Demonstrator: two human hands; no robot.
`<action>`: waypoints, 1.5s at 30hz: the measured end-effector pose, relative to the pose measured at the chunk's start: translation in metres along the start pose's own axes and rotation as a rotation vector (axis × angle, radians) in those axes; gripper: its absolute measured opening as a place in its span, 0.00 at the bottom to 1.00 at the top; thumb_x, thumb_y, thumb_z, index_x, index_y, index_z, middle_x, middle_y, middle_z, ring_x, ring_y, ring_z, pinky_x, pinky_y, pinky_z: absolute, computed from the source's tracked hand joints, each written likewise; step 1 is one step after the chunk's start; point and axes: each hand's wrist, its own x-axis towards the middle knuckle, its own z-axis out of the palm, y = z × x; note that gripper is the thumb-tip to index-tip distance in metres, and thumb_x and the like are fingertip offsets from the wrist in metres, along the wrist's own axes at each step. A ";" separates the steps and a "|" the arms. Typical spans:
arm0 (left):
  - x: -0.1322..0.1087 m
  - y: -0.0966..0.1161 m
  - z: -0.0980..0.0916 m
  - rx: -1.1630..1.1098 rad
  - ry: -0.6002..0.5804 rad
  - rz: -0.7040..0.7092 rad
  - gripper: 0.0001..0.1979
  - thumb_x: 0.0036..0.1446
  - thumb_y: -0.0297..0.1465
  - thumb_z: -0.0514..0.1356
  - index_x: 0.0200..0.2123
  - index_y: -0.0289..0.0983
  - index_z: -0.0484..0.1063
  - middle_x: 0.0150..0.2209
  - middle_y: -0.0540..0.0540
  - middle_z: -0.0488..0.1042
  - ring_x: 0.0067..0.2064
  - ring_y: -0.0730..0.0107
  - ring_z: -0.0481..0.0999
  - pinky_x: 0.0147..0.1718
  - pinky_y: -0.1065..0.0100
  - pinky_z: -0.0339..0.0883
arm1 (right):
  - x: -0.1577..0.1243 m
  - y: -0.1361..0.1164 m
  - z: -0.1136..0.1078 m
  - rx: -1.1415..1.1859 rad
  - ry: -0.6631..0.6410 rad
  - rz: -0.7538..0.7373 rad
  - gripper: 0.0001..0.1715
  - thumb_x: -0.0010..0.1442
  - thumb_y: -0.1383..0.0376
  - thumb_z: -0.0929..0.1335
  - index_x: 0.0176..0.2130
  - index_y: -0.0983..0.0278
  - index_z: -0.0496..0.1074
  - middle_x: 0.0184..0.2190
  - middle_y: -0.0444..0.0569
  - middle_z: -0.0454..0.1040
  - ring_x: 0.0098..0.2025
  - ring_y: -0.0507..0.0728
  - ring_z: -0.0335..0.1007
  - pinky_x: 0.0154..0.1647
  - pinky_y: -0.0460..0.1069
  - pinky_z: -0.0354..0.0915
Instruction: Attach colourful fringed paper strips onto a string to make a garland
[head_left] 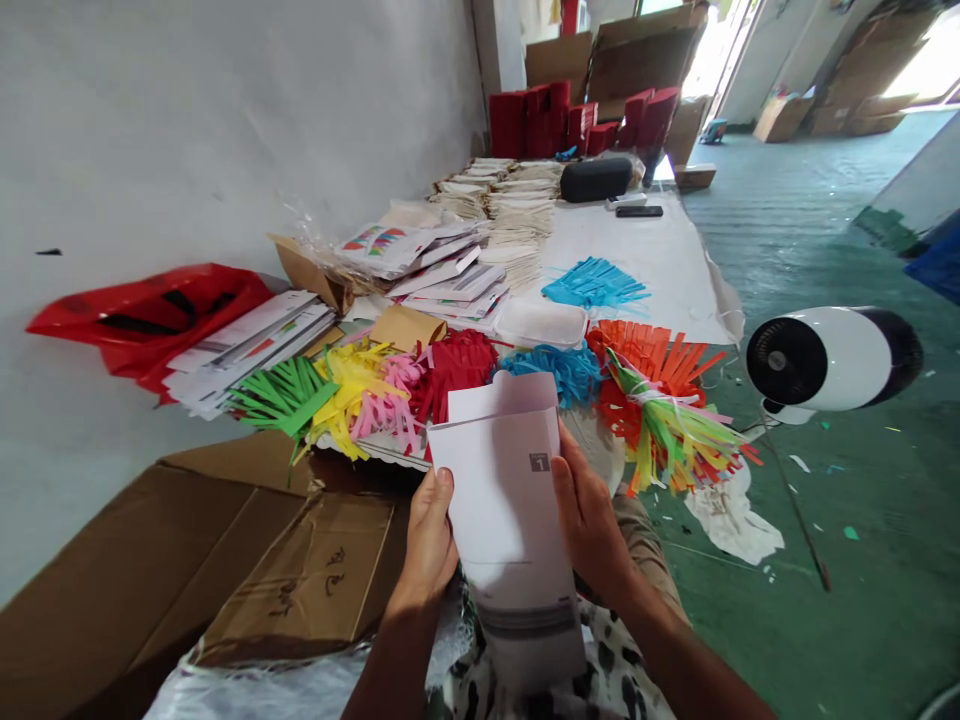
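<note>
I hold a white paper envelope-like sleeve (502, 500) upright in front of me, its open flap at the top and a small grey square with a "1" near its right edge. My left hand (429, 545) grips its left edge with the thumb on the front. My right hand (592, 520) grips its right edge, fingers closed round it. Just beyond the sleeve lie bundles of fringed coloured paper: green (281, 397), yellow (352, 385), pink (390, 400), red (454, 370), blue (562, 370) and orange (652, 355).
An open cardboard box (225, 560) sits at my left. Stacks of white printed packs (442, 280) and a red plastic bag (150, 315) lie along the wall. A white fan (825, 360) stands on the green floor at right. Red boxes (555, 120) stand far back.
</note>
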 end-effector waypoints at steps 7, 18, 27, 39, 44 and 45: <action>-0.003 -0.003 0.002 0.019 -0.007 -0.013 0.29 0.56 0.50 0.72 0.54 0.38 0.80 0.51 0.40 0.84 0.51 0.57 0.85 0.57 0.59 0.76 | 0.000 0.005 0.000 -0.162 0.106 -0.013 0.28 0.77 0.54 0.59 0.68 0.62 0.67 0.55 0.56 0.81 0.48 0.60 0.80 0.49 0.53 0.75; -0.004 -0.008 0.015 0.019 0.095 0.052 0.30 0.56 0.51 0.72 0.55 0.39 0.80 0.50 0.41 0.84 0.49 0.60 0.84 0.56 0.62 0.75 | -0.008 0.022 -0.005 0.056 -0.015 0.143 0.26 0.74 0.50 0.64 0.63 0.59 0.70 0.48 0.49 0.81 0.43 0.56 0.76 0.43 0.48 0.71; 0.006 -0.009 0.006 0.144 0.042 0.057 0.22 0.56 0.50 0.72 0.37 0.36 0.80 0.37 0.48 0.80 0.36 0.70 0.75 0.40 0.70 0.70 | -0.016 0.032 -0.013 -0.072 0.124 0.152 0.19 0.71 0.50 0.68 0.47 0.62 0.77 0.26 0.39 0.70 0.26 0.50 0.61 0.26 0.44 0.61; -0.020 -0.021 0.016 0.590 0.091 0.326 0.30 0.66 0.53 0.60 0.21 0.37 0.64 0.25 0.52 0.59 0.30 0.73 0.56 0.29 0.70 0.53 | -0.005 0.029 -0.012 -0.277 0.347 -0.058 0.32 0.70 0.55 0.70 0.69 0.57 0.69 0.65 0.54 0.74 0.64 0.63 0.74 0.67 0.61 0.69; -0.022 -0.030 0.018 0.509 0.111 0.298 0.30 0.66 0.51 0.62 0.20 0.37 0.63 0.23 0.53 0.56 0.28 0.74 0.54 0.28 0.70 0.50 | -0.009 0.035 -0.009 -0.208 0.460 0.050 0.33 0.66 0.53 0.73 0.66 0.60 0.74 0.61 0.56 0.79 0.53 0.60 0.81 0.56 0.55 0.76; -0.021 -0.030 0.018 0.470 0.112 0.273 0.28 0.65 0.50 0.63 0.22 0.36 0.68 0.24 0.53 0.59 0.28 0.74 0.56 0.29 0.71 0.52 | -0.010 0.036 -0.009 -0.194 0.474 0.061 0.33 0.65 0.53 0.73 0.66 0.60 0.74 0.59 0.56 0.79 0.51 0.59 0.81 0.52 0.53 0.77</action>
